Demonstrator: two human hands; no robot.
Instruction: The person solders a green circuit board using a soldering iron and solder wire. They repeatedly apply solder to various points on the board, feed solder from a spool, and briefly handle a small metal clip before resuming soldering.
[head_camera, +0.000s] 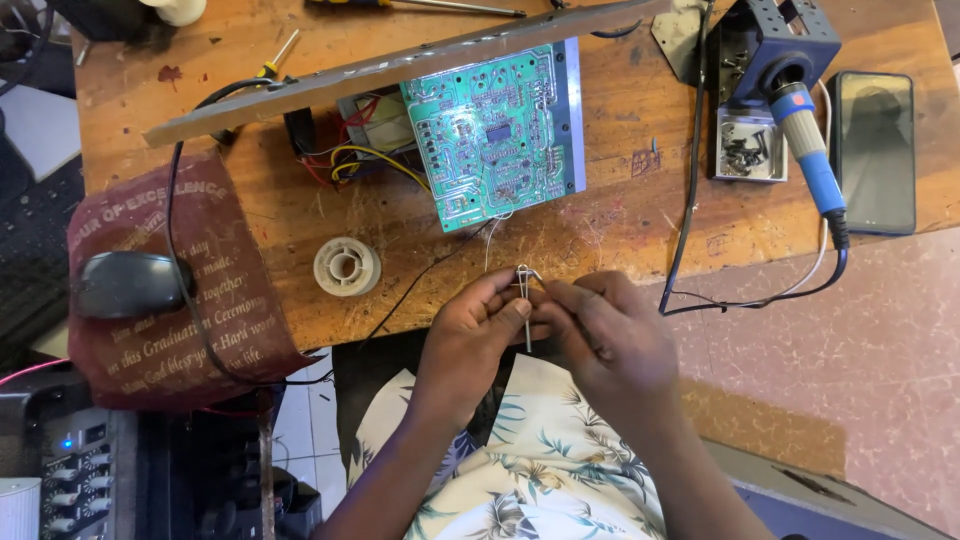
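Note:
My left hand (472, 330) and my right hand (608, 330) meet at the near edge of a wooden workbench (620, 215). Together they pinch a thin strand of silvery solder wire (526, 288), bent into a small loop at its top; the strand runs down between the fingers. Just beyond the hands lies a green circuit board (495, 135), tilted, with red, yellow and black wires (345, 160) at its left side. A white empty spool (346, 266) rests on the bench to the left of my left hand.
A blue-handled soldering iron (806, 140) sits in its dark stand at the back right, its cord looping down the bench. A black phone (874, 150) lies beside it. A mouse (130, 283) rests on maroon cloth at left. A metal strip (400, 65) crosses behind the board.

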